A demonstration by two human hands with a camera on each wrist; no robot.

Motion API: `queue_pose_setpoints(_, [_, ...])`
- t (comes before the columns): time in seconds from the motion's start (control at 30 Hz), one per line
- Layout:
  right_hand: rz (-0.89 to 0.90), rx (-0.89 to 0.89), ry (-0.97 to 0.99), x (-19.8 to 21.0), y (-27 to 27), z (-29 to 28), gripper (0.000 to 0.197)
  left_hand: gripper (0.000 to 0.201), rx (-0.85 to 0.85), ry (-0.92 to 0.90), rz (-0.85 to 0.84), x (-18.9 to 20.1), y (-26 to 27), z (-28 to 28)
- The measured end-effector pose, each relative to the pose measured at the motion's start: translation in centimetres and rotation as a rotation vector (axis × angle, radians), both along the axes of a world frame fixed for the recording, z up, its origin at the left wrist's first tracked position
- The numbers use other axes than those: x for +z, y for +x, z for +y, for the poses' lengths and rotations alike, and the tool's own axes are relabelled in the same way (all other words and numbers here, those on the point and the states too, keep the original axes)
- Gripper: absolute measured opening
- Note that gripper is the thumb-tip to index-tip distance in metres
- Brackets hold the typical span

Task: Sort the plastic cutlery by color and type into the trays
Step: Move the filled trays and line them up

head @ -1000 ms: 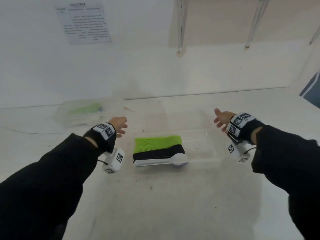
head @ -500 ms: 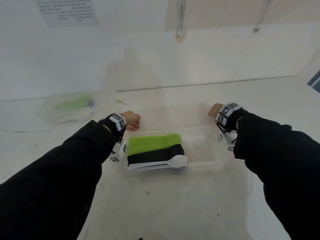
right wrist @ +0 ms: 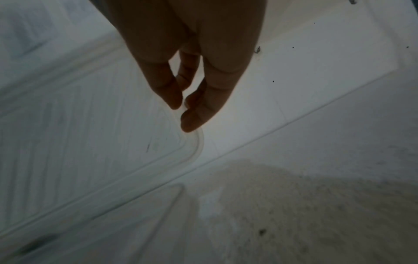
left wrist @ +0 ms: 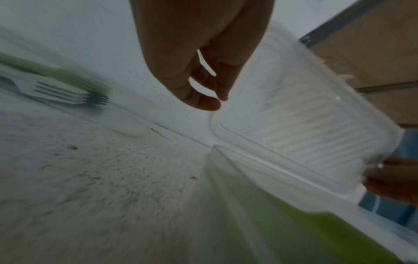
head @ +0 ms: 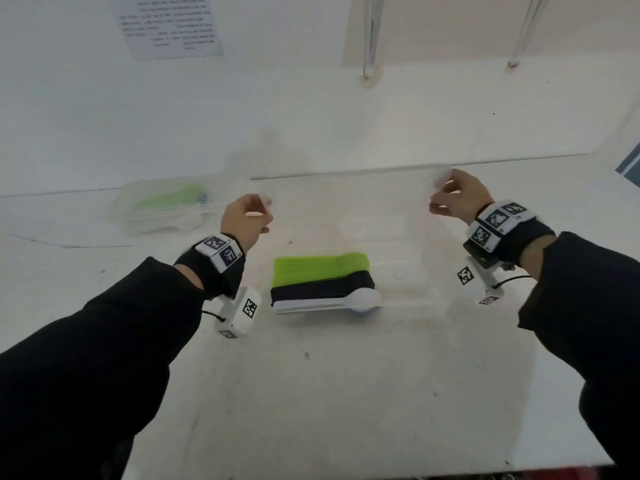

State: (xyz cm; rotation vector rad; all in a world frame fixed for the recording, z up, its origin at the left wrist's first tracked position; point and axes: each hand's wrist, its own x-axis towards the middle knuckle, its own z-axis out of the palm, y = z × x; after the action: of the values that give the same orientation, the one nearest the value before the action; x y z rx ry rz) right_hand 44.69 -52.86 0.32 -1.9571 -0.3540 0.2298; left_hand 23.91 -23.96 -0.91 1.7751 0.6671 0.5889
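The right wrist view shows the right hand point(right wrist: 192, 75) pinching the rounded corner of the clear lid point(right wrist: 95, 128) between thumb and fingertips, and the left wrist view shows the left hand point(left wrist: 199, 59) with thumb and fingers closed narrowly at the lid's opposite corner, seemingly pinching the rim, though blur hides the contact itself. Holding both free corners likely keeps the thin ribbed lid from twisting as it swings on its hinge along the far side of the tray point(head: 433, 292); whether it is being opened or shut cannot be told from this moment. In the head view the lid point(head: 349, 202) stands tilted up behind the tray, which sits mid-bench, towards the back. Inside it, packed against the left end, lie three neat rows: green cutlery point(head: 320, 266) farthest, black cutlery point(head: 322, 289) in the middle, and a white spoon point(head: 329, 301) nearest, handles to the left, so color groups stay apart; the tray's right part holds nothing visible. A second tray point(head: 162, 213) with green pieces and, in the left wrist view, pale and dark forks point(left wrist: 68, 94), rests near the bench's back left edge, well apart. Both wrists carry bands with black-and-white square marker codes. A printed sheet point(head: 173, 24) is fixed to the wall above; its lines of text are too blurred to read, and no brand shows anywhere.
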Motion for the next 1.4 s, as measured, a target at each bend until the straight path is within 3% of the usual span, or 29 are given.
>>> queue_pose_setpoints(0.07, [-0.134,0.016,-0.016,-0.4,-1.9,-1.7,0.029,0.037,-0.016,0.028,-0.002,-0.5,-1.9,-1.1])
queue_pose_setpoints(0.13, [-0.206,0.04,-0.045,-1.2,-3.6,-3.3,0.025,0.03,-0.027,0.043,0.023,-1.4,-3.7,-1.9])
queue_pose_setpoints(0.27, [-0.214,0.101,-0.119,-3.3,-5.8,-5.7,0.027,0.023,-0.01,0.036,0.058,-2.9,-6.7,-3.7])
queue_pose_setpoints(0.37, [-0.239,0.155,-0.285,-3.8,-7.1,-6.9,0.025,0.025,0.01,0.005,0.067,-3.0,-7.6,-4.2])
queue_pose_setpoints(0.43, [-0.187,0.158,-0.303,-4.0,-8.2,-7.0,0.023,0.022,0.002,0.016,0.087,-3.1,-7.9,-4.3])
queue_pose_setpoints(0.53, [-0.13,0.086,-0.263,-4.0,-9.7,-6.5,0.016,0.033,0.018,0.008,0.107,-3.5,-8.3,-5.0])
queue_pose_setpoints(0.73, [-0.119,0.003,-0.305,-3.4,-11.3,-5.9,0.039,0.043,0.057,-0.119,0.147,-4.3,-8.8,-5.4])
queue_pose_setpoints(0.87, [0.009,-0.016,-0.41,-3.3,-11.1,-5.4,0.048,0.031,0.046,-0.24,0.131,-4.1,-9.0,-5.2])
queue_pose_setpoints(0.97, [0.106,-0.054,-0.359,-3.5,-11.1,-5.0,0.045,0.02,-0.002,-0.466,0.182,-3.3,-8.9,-5.3])
queue_pose_setpoints(1.03, [0.108,-0.082,-0.36,-3.5,-11.0,-4.8,0.042,0.011,0.001,-0.512,0.206,-2.8,-8.5,-5.3])
queue_pose_setpoints(1.17, [0.159,-0.105,-0.315,-3.6,-11.1,-4.5,0.04,0.021,0.016,-0.429,0.222,-2.9,-8.1,-5.5])
queue_pose_setpoints(1.23, [0.143,-0.099,-0.381,-3.9,-11.5,-3.9,0.039,0.024,-0.004,-0.398,0.256,-3.1,-8.1,-5.7])
queue_pose_setpoints(1.4, [0.161,-0.2,-0.437,-4.2,-11.5,-2.5,0.042,0.046,0.079,-0.09,0.54,-2.8,-6.5,-7.3])
